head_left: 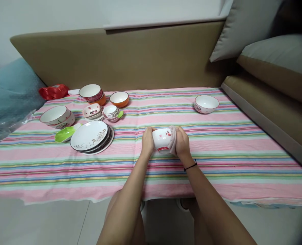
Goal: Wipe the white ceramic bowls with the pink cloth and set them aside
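Observation:
Between my hands is a white bowl (161,139) with red flowers and a red foot band, tipped so its outer side and base face me. My left hand (148,140) grips its left rim. On the other side my right hand (182,140) presses a pale pink cloth (173,141) against the bowl's right side. Some of the fingers are hidden behind the bowl and cloth. Farther back to the right stands another white bowl (206,104) with a red rim, upright and apart from both hands.
A striped cloth (212,170) covers the surface. Leftward are stacked plates (89,135), a green leaf-shaped dish (65,134), small dishes (110,111), an orange bowl (119,99), and stacked bowls (55,115). A brown backrest (140,58) rises behind; cushions (281,58) bound the right.

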`<state>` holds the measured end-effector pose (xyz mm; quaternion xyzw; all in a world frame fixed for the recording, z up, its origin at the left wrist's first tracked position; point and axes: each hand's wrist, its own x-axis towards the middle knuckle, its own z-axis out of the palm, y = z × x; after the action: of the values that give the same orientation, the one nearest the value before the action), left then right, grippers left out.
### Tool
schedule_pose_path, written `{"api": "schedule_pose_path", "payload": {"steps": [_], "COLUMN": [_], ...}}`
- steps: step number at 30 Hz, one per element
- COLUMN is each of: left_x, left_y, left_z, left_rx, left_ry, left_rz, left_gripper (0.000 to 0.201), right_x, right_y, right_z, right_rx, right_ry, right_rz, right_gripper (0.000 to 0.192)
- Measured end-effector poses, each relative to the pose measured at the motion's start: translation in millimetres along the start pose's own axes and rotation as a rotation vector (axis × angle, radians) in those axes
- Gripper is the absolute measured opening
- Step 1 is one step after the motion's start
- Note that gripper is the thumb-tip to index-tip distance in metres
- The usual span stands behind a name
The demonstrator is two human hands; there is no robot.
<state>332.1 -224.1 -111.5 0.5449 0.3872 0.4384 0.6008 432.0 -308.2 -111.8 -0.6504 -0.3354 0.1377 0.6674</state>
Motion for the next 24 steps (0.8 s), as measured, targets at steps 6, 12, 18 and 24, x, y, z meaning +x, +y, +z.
{"api": "schedule_pose_path", "payload": {"steps": [6, 12, 18, 24], "left_x": [-5.8, -30.8, -20.8, -2.0], "left_y": [-8.2, 18.2, 20.9, -1.9], "left_z": [5.4, 12.7, 1.6, -0.9], "left_rx": [0.211, 0.608, 0.445, 0.303], "left_ry": [0.139, 0.057, -0.114, -0.23], "left_rz": [-0.146, 0.102, 0.156, 0.081], "left_gripper": [0.043, 0.041, 0.034, 0.028], "right_x": [-6.7, -23.4, -6.6, 5.0], "right_y": [3.7, -15.9, -7.8, 7.5], "right_z": [1.7, -0.3, -9.8, -6.3], "right_rx": [-0.027, -0.587, -0.331, 0.19], "right_ry": [0.044, 0.029, 0.003, 0.148], "right_rz": [-0.035, -0.447, -0.216, 0.153], "right_gripper": [0.03, 0.026, 0.024, 0.023]}}
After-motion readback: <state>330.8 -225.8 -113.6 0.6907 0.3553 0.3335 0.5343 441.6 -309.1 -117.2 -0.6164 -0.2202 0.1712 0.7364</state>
